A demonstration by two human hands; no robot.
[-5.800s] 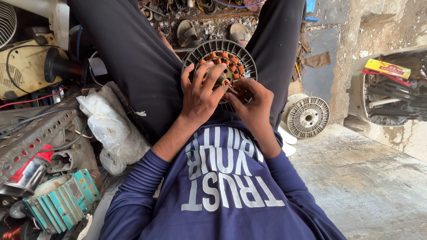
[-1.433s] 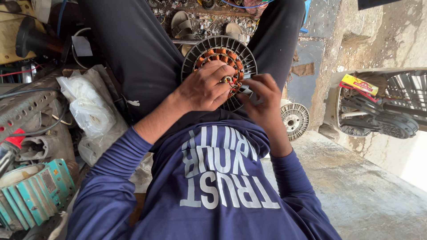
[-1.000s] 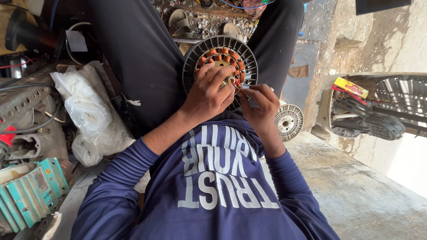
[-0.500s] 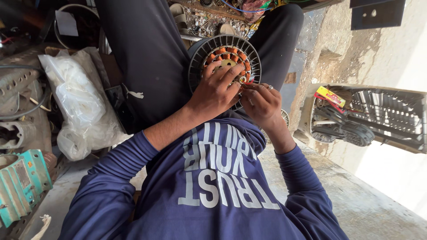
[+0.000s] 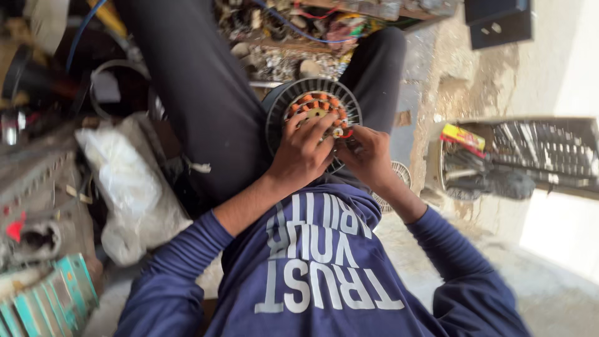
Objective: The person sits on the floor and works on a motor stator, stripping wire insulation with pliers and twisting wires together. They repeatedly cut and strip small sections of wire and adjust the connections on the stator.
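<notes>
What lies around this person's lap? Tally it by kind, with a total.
Hands: 2, the left hand and the right hand, both on the stator
Round copper-wound stator: 1
Small finned disc: 1
White plastic bag: 1
Teal ribbed part: 1
Total: 6

Daylight came from the right, where a pale patch of concrete floor point(image 5: 555, 231) was blown out almost to white, with no texture left in it. The left side sat much dimmer: the dark clutter at the upper left sank into shadow, and the crumpled white plastic bag point(image 5: 128, 187) looked soft and smeared. Motion blur spread across the whole frame, strongest toward the left and lower edges, where the teal ribbed block point(image 5: 50, 306) was streaked. The centre held the best focus: the round black finned motor stator with orange copper windings point(image 5: 315, 109) read fairly clearly, evenly lit, without hard shadows or glare.
</notes>
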